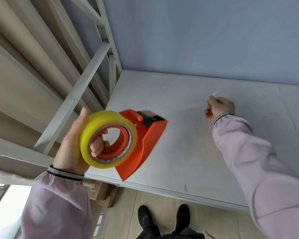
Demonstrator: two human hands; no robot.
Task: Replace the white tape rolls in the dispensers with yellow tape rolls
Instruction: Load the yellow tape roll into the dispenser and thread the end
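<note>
One white table (205, 152) fills the centre-right, w/ a metal rack (86, 69) at 10 o'clock. Orange tape dispenser (145, 140), carrying the yellow tape roll (100, 125), is held above the table's 9 o'clock edge by the left hand (71, 149), fingers curled thru the core. Right hand (217, 107) at 2 o'clock pinches the pulled tape strip (195, 105).

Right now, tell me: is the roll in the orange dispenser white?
No, the roll seated on the orange dispenser is yellow, gripped by the left hand.
</note>
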